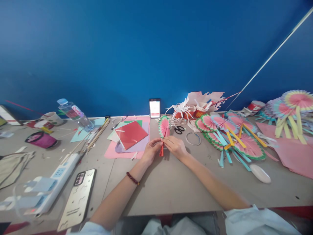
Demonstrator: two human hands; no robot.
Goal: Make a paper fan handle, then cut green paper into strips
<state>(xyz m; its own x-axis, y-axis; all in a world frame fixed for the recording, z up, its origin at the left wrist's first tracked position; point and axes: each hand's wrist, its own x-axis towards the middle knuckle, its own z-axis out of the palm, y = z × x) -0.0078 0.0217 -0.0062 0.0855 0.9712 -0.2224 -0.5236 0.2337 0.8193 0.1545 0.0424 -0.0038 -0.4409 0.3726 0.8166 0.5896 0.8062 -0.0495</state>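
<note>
Upright between my two hands stands a folded paper fan (164, 126), pink inside with a green scalloped edge and a red paper handle strip below. My left hand (153, 150) pinches the base of the fan from the left. From the right, my right hand (176, 147) closes its fingers on the same spot, so the join of fan and handle is mostly hidden. Black-handled scissors (179, 130) lie just beyond my right hand. A roll of clear tape (193, 138) rests to the right of it.
Finished paper fans (249, 145) are piled on the right, near a white oval object (260, 173). Coloured paper sheets (132, 134) lie left of centre. A phone (154, 108) leans on the blue wall. A power strip (60, 176), another phone (77, 199) and a bottle (75, 114) occupy the left.
</note>
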